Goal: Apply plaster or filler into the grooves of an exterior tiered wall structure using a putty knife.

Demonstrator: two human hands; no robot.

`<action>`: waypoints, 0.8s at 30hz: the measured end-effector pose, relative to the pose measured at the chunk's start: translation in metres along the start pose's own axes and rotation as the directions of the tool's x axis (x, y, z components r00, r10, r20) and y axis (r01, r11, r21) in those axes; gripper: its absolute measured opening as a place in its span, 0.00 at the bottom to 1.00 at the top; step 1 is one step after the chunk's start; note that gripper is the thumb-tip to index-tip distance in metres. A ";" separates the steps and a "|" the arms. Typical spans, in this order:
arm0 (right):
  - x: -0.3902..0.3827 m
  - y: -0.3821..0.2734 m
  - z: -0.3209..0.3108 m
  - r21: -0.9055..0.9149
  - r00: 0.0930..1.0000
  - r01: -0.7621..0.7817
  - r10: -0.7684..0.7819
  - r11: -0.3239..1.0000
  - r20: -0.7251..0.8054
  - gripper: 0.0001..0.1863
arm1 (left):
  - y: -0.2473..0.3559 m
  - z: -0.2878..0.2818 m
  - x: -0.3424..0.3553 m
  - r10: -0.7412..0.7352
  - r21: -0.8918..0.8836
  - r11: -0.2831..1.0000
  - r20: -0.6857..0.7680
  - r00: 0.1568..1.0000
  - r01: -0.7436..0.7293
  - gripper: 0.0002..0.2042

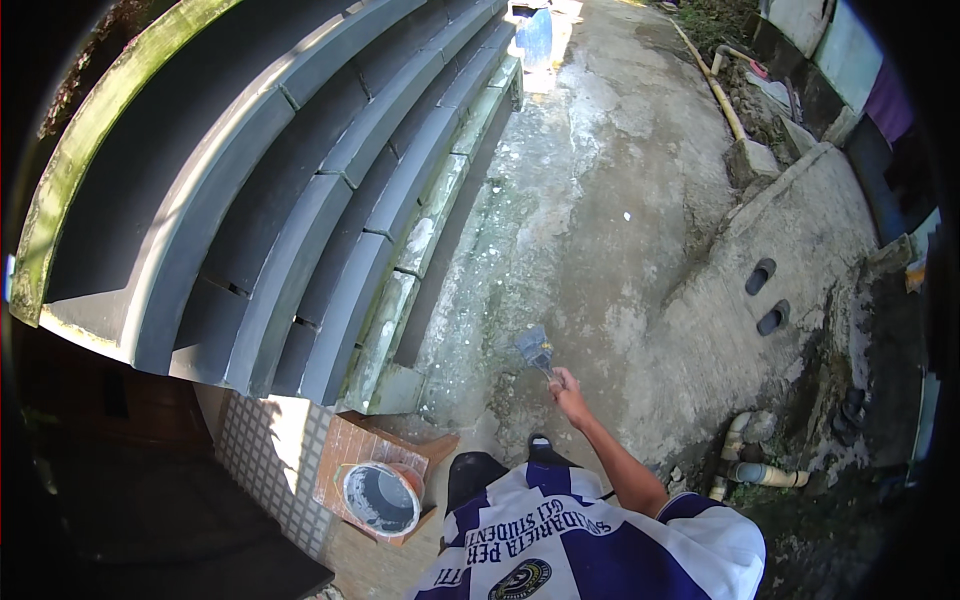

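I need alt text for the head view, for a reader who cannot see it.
A person's right hand holds a flat-headed grey tool above a worn concrete path beside grey tiers. At lower left, a grey-smeared bucket stands on an orange-brown surface.

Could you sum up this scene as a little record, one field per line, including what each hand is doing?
Right hand: grips a flat, grey-smeared tool by its handle; hand held out in front
Left hand: not in view
Container: bucket, grey inside, on a brown stand
Left side: tiered grey steps
Right side: dark slippers on concrete; pipes nearer the person
Unclear: whether the tool is brush or scraper
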State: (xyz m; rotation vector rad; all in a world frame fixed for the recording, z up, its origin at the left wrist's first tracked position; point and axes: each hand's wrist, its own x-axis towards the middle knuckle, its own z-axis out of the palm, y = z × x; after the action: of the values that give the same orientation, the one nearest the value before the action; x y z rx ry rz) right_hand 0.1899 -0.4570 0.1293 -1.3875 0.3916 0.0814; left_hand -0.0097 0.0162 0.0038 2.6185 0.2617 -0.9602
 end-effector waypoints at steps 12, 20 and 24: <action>0.102 -0.048 -0.024 0.027 0.878 -0.179 0.172 0.984 -0.447 0.09 | 0.059 -0.069 0.152 -0.126 -0.389 0.919 -0.124 0.984 0.069 0.11; 0.168 -0.089 -0.042 -0.070 0.782 -0.264 0.172 0.962 -0.599 0.12 | 0.238 -0.223 0.271 -0.010 -0.822 0.537 0.221 0.975 0.191 0.16; 0.213 -0.137 -0.036 -0.032 0.803 -0.185 0.132 0.982 -0.581 0.13 | 0.321 -0.304 0.343 0.162 -0.891 0.454 0.104 0.981 0.020 0.20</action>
State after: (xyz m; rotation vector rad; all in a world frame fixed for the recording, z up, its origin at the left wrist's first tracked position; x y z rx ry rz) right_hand 0.4197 -0.5550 0.1854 -1.4473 1.0280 -0.1972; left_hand 0.5198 -0.1479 0.0769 1.5200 0.4568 -0.7093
